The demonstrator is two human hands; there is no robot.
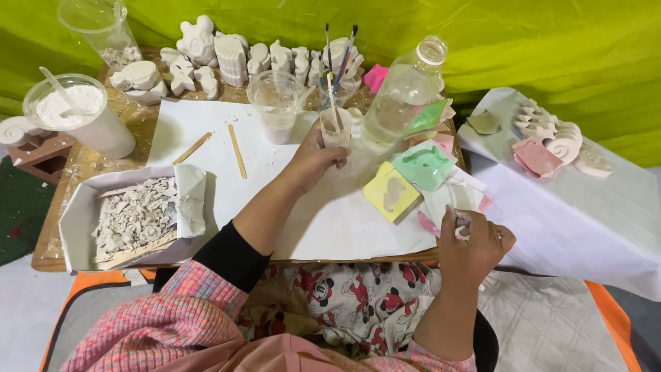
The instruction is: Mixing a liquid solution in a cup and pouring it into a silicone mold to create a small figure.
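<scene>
1. Head view, hands: the left hand (318,160) is stretched forward over the white paper sheet (206,138), its fingers closed round a small clear cup (335,128) that stands upright on the sheet. A thin stirring stick (332,96) rises from the cup. The right hand (475,238) is held at the near right edge of the low wooden table (69,207), pinched shut on a small pale piece (460,222); what the piece is cannot be told.

2. Head view, surroundings: just right of the cup a clear plastic bottle (403,93) is seen, with green (423,167), yellow (390,193) and pink moulds beside it. Behind the cup stands a larger clear cup (277,105). At far left a tub of white powder (79,114) is placed, and a paper-lined tray of broken white shards (134,217) lies nearer. White cast figures (234,58) are lined along the back.

3. Step in hand, as judged: a small batch of mix appears to be steadied or stirred in the cup.

4. Next move, as judged: an upright cup, a firm grip and a level mould would be called for.
</scene>
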